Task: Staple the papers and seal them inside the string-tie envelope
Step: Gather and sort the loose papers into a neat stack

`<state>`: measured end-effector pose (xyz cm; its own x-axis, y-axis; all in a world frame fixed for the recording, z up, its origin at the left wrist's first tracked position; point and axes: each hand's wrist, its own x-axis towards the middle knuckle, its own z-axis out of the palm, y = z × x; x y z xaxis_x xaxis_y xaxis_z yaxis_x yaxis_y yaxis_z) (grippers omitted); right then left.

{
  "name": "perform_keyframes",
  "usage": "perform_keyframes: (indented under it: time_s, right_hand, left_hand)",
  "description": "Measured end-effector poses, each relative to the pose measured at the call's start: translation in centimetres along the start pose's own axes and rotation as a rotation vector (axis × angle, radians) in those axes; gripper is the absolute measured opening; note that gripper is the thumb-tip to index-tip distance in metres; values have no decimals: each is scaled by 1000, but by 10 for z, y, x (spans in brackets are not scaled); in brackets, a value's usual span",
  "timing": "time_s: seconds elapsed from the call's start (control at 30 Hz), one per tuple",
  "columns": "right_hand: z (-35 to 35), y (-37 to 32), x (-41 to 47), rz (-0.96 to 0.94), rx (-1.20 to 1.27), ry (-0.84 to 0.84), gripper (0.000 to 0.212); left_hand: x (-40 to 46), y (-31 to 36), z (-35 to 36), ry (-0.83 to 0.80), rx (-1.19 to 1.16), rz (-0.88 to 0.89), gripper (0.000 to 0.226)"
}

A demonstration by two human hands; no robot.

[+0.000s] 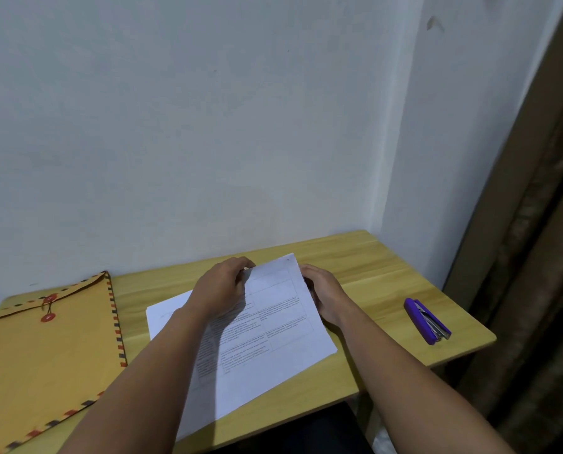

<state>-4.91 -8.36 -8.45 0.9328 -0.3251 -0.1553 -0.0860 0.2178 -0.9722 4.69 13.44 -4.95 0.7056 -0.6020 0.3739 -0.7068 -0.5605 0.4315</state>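
Pale wall fills the upper frame, meeting a side wall at right; a brown curtain (535, 257) hangs down the far right edge. Yellow wooden surface (372, 257) across the lower half, its corner pushed into the wall angle.

Papers (273, 339): white printed sheets with table lines and small text, centre of frame, lying askew on the surface. Top sheet's far edge is lifted off the stack. Another sheet pokes out beneath at centre left.

My left hand (219, 290) comes in from lower left, fingers curled over the far left corner of the top sheet, gripping it. My right hand (326, 296) comes in from lower right, fingers closed on the right edge of the same sheets near the far corner. Both hands holding paper, neither spread wide.

String-tie envelope (44, 355): tan, striped border, two red discs joined by string, flap shut. Lies flat at lower left, well apart from the papers.

Stapler (427, 321): purple, lying at right of the surface, near the edge, untouched
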Motion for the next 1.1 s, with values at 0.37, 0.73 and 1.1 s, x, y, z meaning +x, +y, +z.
perform_keyframes:
  time_s: [0.37, 0.73, 1.1]
  right_hand:
    - [1, 3, -5, -92, 103, -81, 27]
    - [0, 1, -10, -98, 107, -81, 24]
    - [20, 17, -5, -201, -116, 57, 48]
  left_hand:
    - [2, 0, 3, -20, 55, -62, 20]
    - [-2, -6, -5, -88, 13, -149, 21]
    - [2, -16, -11, -78, 110, -152, 17]
